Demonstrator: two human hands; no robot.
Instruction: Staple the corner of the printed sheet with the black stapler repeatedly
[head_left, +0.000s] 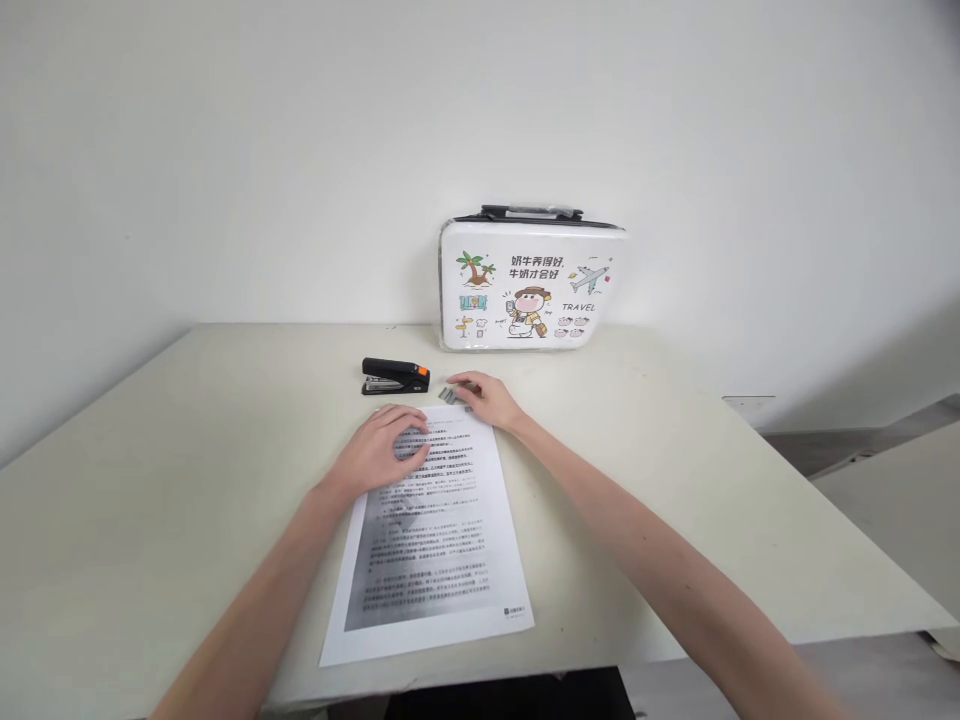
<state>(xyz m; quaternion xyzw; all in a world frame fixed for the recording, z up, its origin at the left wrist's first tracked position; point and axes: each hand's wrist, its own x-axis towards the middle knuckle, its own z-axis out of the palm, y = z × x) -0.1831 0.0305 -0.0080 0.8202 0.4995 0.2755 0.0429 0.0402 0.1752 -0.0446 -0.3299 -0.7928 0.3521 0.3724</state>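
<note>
Behind the whole setting rises a plain white wall (300, 150), darkened by soft shadow at the right. Grey floor (862, 670) shows beyond the near right corner of the table (187, 480), whose pale, smooth top reaches back to the wall. On its far part stands a white case (487, 265), upright, handle uppermost (the front bears cartoons and the word "TRAVEL"). Nearer lies a printed sheet (427, 560), slightly askew, its lower edge near the table's front. The left hand (381, 445) rests on the sheet's upper left, palm down, fingers extended and grasping nothing. The right hand (487, 398) is at the upper right corner, fingers and thumb curved over the strips; whether it grips them cannot be told. Just beyond the sheet sits a black stapler (397, 376) (orange patch at one end). Smallest are the grey strips (448, 393), right of the stapler.
</note>
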